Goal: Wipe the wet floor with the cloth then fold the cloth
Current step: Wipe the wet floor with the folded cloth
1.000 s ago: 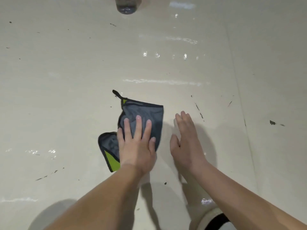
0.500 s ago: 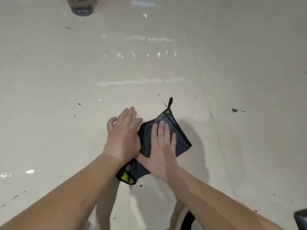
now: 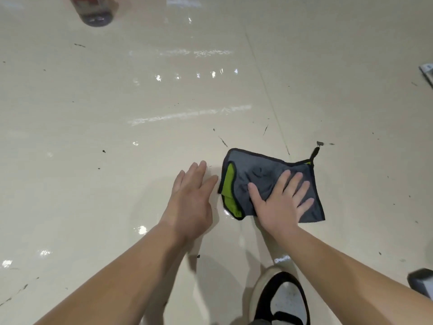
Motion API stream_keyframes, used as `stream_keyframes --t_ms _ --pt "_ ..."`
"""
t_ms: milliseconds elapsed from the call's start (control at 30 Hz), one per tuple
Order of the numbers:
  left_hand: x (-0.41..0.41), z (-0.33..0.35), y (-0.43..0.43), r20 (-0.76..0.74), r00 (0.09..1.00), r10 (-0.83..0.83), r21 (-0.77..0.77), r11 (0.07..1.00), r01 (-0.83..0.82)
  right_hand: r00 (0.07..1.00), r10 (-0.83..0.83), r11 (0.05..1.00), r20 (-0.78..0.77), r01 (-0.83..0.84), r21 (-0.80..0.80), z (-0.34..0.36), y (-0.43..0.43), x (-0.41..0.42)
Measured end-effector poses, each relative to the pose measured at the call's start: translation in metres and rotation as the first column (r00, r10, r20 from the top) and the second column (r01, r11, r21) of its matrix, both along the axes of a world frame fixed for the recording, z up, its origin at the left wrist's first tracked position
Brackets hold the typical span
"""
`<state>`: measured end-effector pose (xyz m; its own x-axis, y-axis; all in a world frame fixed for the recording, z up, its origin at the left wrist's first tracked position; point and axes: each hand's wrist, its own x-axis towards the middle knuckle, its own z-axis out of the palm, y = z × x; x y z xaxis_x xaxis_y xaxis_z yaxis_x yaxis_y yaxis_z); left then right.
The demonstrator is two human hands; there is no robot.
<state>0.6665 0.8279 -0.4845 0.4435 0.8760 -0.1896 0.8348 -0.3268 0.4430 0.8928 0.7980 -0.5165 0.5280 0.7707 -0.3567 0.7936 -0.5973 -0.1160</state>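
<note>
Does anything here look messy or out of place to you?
Yes. The grey cloth under the right hand lies rumpled, and its edge nearest the left hand is turned over, showing green. The floor carries dark specks and shiny streaks that look wet.

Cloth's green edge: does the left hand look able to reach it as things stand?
Probably yes. The left hand is open just beside the green edge of the cloth, with only bare floor between them. The right hand presses flat on the grey part farther right, leaving that edge uncovered.
</note>
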Motion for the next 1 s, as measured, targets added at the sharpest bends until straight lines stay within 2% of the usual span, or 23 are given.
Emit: stream_keyframes --t_ms 133,233,300,367,467,533,600,667,700,800,833,900,967,1000 --pt "-0.009 0.013 -0.002 -0.01 1.0 0.027 -0.036 0.999 -0.027 0.994 0.107 0.993 -0.005 -0.107 -0.056 -0.001 -0.032 -0.059" --pt "-0.035 0.023 0.001 -0.036 0.991 0.132 -0.084 0.987 -0.135 0.956 0.288 0.958 -0.051 -0.287 0.016 -0.006 -0.048 -0.125" --pt "-0.066 0.029 0.003 -0.044 0.977 0.207 -0.062 0.976 -0.21 0.89 0.451 0.893 -0.069 -0.45 0.03 -0.009 -0.048 -0.163" --pt "-0.099 0.037 0.003 -0.085 0.962 0.259 -0.043 0.964 -0.263 0.786 0.61 0.791 -0.099 -0.612 0.012 -0.009 -0.043 -0.19" --pt "-0.152 0.06 0.003 -0.316 0.907 0.278 -0.138 0.932 -0.334 0.565 0.815 0.571 -0.13 -0.821 0.007 -0.003 -0.028 -0.233" --pt "-0.186 0.077 -0.001 -0.465 0.855 0.229 -0.234 0.9 -0.367 0.402 0.899 0.409 -0.174 -0.913 0.002 0.0 -0.016 -0.264" --pt "-0.215 0.087 -0.006 -0.568 0.808 0.158 -0.289 0.881 -0.376 0.249 0.924 0.273 -0.29 -0.961 0.045 0.004 -0.001 -0.283" --pt "-0.242 0.086 -0.006 -0.623 0.769 0.141 -0.294 0.869 -0.397 0.163 0.912 0.232 -0.376 -0.962 0.147 0.008 0.017 -0.287" --pt "-0.251 0.086 -0.004 -0.626 0.764 0.157 -0.309 0.849 -0.428 0.143 0.914 0.243 -0.379 -0.942 0.232 0.009 0.025 -0.284" --pt "-0.25 0.084 0.011 -0.578 0.799 0.168 -0.382 0.809 -0.447 0.162 0.964 0.236 -0.21 -0.885 0.401 0.021 0.036 -0.262" --pt "-0.245 0.08 0.016 -0.551 0.82 0.154 -0.365 0.839 -0.403 0.195 0.968 0.247 -0.158 -0.854 0.457 0.027 0.038 -0.253" --pt "-0.234 0.068 0.021 -0.444 0.89 0.102 -0.299 0.92 -0.255 0.319 0.937 0.346 -0.142 -0.786 0.512 0.041 0.043 -0.239" --pt "-0.222 0.057 0.018 -0.297 0.955 0.002 -0.332 0.937 -0.105 0.451 0.878 0.479 -0.161 -0.825 0.3 0.06 0.049 -0.23" --pt "-0.216 0.052 0.014 -0.265 0.962 -0.069 -0.371 0.928 -0.035 0.496 0.855 0.517 -0.149 -0.837 0.18 0.066 0.051 -0.226"
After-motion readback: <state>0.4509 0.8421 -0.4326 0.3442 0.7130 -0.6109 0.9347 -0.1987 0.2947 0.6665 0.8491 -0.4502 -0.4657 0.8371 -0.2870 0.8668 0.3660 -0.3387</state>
